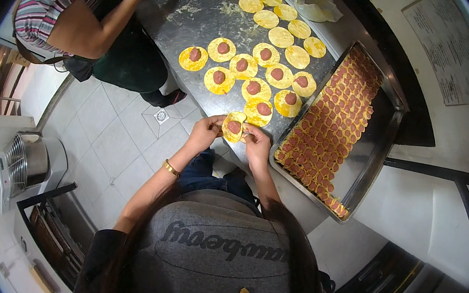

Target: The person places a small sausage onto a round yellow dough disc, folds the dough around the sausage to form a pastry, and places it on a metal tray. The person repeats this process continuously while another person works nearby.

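Between my two hands is a yellow dough round [232, 135] with a ball of reddish meat filling [234, 126] in its middle, its edges partly folded up. My left hand [208, 131] pinches its left edge, while the fingers of my right hand [256, 148] close on the right edge. This piece is held up at the near edge of the dark metal table [169, 33]. Just beyond, several flat dough rounds [219, 78] lie spread out, each topped with a meat ball. Plain dough rounds [266, 18] without filling are laid out farther back.
To my right, a large metal tray [373, 158] holds tight rows of small filled dough pieces [328, 126]. A pale plastic bag [317, 5] sits at the table's far right. Another person [85, 23] works at the table's left side. A mixer [24, 164] stands at the left.
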Demonstrator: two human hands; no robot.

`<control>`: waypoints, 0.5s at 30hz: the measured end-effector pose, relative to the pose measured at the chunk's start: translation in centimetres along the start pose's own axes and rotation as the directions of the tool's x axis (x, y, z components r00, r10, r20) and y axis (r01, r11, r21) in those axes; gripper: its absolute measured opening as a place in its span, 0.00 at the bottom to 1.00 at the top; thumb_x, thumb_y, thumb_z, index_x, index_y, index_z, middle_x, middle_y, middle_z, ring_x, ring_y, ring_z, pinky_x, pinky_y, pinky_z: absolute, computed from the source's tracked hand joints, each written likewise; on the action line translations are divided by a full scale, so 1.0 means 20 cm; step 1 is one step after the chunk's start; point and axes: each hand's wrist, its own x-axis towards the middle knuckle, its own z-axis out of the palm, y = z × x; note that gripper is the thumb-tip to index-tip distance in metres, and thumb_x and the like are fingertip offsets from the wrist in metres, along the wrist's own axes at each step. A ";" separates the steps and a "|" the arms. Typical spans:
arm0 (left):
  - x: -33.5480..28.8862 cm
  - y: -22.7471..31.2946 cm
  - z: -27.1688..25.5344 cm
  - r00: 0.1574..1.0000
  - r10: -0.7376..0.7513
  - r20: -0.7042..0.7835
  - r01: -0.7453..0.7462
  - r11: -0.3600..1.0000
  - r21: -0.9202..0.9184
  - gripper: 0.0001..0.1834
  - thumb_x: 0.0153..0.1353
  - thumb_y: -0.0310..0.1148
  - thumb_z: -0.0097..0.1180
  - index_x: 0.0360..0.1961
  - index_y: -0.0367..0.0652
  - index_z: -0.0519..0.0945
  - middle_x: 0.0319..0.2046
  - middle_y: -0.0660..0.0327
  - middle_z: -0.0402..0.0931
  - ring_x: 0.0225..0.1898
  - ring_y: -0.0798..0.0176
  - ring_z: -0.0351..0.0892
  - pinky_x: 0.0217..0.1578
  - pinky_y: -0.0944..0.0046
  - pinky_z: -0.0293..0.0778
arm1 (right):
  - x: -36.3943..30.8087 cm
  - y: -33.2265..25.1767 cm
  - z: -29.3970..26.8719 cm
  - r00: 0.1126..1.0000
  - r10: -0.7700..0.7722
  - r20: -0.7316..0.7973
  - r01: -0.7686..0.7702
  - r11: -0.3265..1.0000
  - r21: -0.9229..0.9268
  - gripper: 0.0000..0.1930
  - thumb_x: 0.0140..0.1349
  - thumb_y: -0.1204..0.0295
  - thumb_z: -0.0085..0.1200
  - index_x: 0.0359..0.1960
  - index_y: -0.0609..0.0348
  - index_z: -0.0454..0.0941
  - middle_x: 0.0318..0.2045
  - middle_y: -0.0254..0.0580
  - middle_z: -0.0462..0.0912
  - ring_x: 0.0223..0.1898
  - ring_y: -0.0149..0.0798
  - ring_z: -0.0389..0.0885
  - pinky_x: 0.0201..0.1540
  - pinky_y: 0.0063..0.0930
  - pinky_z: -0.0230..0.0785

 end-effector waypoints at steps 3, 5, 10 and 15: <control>-0.01 0.04 -0.01 0.998 0.039 0.042 -0.050 0.952 0.301 0.18 0.59 0.18 0.51 0.52 0.37 0.75 0.41 0.59 0.79 0.36 0.69 0.79 0.37 0.71 0.78 | -0.04 -0.06 0.02 0.998 -0.061 0.019 0.056 0.978 0.202 0.14 0.53 0.84 0.55 0.43 0.64 0.79 0.34 0.39 0.83 0.36 0.29 0.80 0.40 0.21 0.71; 0.00 0.01 0.01 0.996 0.091 0.015 -0.092 0.969 0.227 0.16 0.58 0.19 0.54 0.48 0.38 0.78 0.38 0.60 0.79 0.34 0.69 0.79 0.35 0.71 0.77 | -0.04 -0.05 0.03 0.997 -0.073 0.025 0.066 0.973 0.222 0.13 0.54 0.85 0.55 0.42 0.65 0.79 0.35 0.39 0.83 0.36 0.29 0.80 0.41 0.21 0.71; 0.01 -0.01 0.01 0.999 0.021 -0.026 -0.021 1.000 0.015 0.09 0.57 0.21 0.59 0.39 0.37 0.77 0.34 0.64 0.78 0.33 0.72 0.77 0.32 0.73 0.76 | -0.03 -0.12 0.00 0.992 -0.091 0.087 0.047 0.909 0.413 0.13 0.55 0.84 0.56 0.44 0.68 0.76 0.39 0.40 0.81 0.40 0.30 0.79 0.45 0.21 0.70; -0.01 -0.01 0.02 0.999 0.048 0.007 -0.045 0.969 -0.243 0.08 0.57 0.21 0.58 0.38 0.38 0.74 0.39 0.65 0.76 0.34 0.75 0.76 0.26 0.76 0.74 | -0.09 -0.29 -0.02 0.984 -0.104 0.142 0.012 0.845 0.535 0.15 0.55 0.85 0.54 0.46 0.68 0.74 0.42 0.39 0.80 0.43 0.28 0.77 0.48 0.21 0.69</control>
